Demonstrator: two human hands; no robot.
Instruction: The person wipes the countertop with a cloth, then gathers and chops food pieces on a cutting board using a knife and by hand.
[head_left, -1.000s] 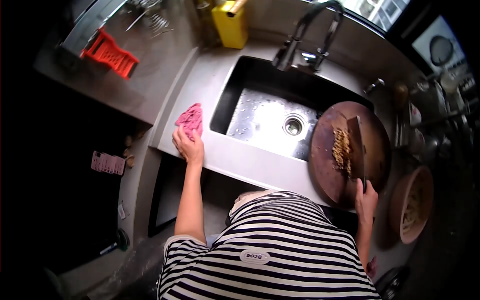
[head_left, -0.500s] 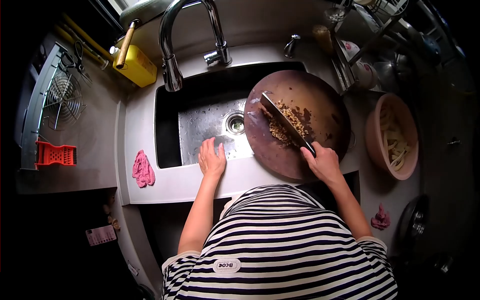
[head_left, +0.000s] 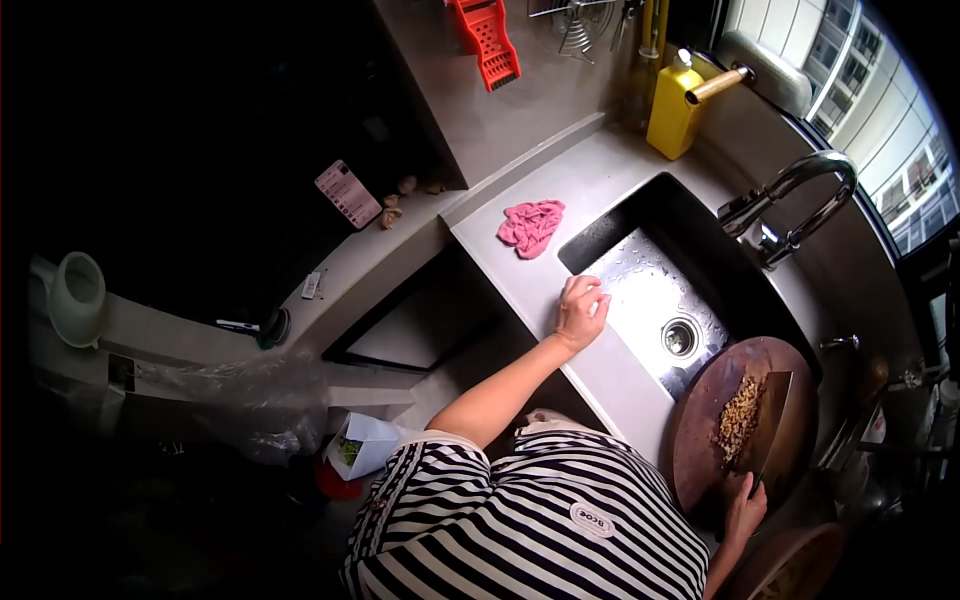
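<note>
My right hand (head_left: 744, 512) grips the handle of a cleaver (head_left: 773, 418), its broad blade standing against a round wooden chopping board (head_left: 692, 440). Beside the blade lies a heap of finely chopped brown bits (head_left: 738, 420); what they are I cannot make out. The board covers one end of the sink (head_left: 640, 280) and part of the counter. Over the sink's front edge is my left hand (head_left: 582, 312), holding nothing, its fingers loosely bent. Nearest to it is a crumpled pink cloth (head_left: 531, 227) on the counter.
A chrome faucet (head_left: 800, 205) arches behind the sink. Near the corner stands a yellow jug (head_left: 676, 110), and a red grater (head_left: 488, 45) lies farther off. A phone-like pink screen (head_left: 348, 194) rests on the left ledge. Beyond the board is a pink basin (head_left: 790, 560), partly in shadow.
My view has swung to the left, bringing the left ledge and window into sight. My left hand's fingers have curled from lying flat. The cleaver now stands at the side of the chopped heap.
</note>
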